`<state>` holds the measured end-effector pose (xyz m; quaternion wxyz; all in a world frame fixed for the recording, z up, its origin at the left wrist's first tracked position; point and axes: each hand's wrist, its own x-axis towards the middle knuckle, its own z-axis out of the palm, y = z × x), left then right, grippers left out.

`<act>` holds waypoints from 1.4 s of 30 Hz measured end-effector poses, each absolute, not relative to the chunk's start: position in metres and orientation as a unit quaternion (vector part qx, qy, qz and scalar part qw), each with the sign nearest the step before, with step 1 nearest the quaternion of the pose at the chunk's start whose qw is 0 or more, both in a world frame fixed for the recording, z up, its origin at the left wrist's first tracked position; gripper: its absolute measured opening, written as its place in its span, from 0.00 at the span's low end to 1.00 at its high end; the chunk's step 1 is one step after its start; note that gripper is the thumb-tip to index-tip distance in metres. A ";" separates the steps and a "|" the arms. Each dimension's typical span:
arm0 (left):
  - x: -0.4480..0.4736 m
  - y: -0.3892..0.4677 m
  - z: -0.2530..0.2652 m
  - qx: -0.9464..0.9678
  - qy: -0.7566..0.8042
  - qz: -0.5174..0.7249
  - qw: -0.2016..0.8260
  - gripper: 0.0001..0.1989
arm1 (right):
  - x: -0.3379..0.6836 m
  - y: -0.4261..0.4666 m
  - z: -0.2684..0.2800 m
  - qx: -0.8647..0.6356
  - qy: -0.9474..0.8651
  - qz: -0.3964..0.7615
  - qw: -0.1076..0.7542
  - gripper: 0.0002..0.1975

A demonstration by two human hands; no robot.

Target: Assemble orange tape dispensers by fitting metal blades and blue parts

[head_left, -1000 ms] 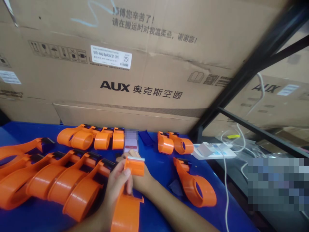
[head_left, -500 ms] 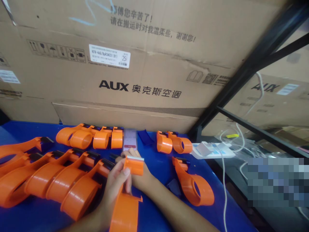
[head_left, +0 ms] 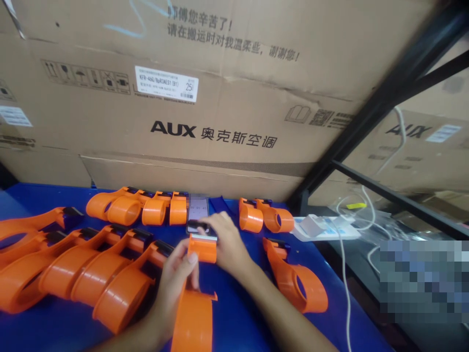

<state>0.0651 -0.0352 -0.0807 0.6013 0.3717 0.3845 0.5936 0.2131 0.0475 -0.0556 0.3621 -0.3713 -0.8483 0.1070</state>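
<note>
My left hand [head_left: 179,266] is closed around the neck of an orange tape dispenser [head_left: 192,318]. Its serrated metal blade [head_left: 203,237] faces up and away from me, and its round body hangs toward the bottom edge. Just beyond the blade, my right hand [head_left: 227,239] pinches a small black piece [head_left: 199,225], partly hidden by the fingers. It looks like the dark parts on the heads of the other dispensers. Behind it lies a phone [head_left: 198,208] with its screen lit.
Several orange dispensers [head_left: 120,293] with dark heads lie at the left, more along the back. One dispenser [head_left: 308,288] lies at the right on the blue table [head_left: 234,303]. A white power strip [head_left: 326,228], a cable [head_left: 344,293] and a black frame [head_left: 351,117] stand right; large cartons [head_left: 220,166] form the back.
My right hand has come out from behind the dispenser's head, moving up and right, and the black piece now shows in its fingers. The left hand holds almost still; the phone screen looks different.
</note>
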 end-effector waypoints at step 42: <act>0.073 -0.030 -0.086 0.284 0.425 0.538 0.669 0.18 | 0.295 0.008 0.001 -0.606 -0.719 0.341 -0.008 0.12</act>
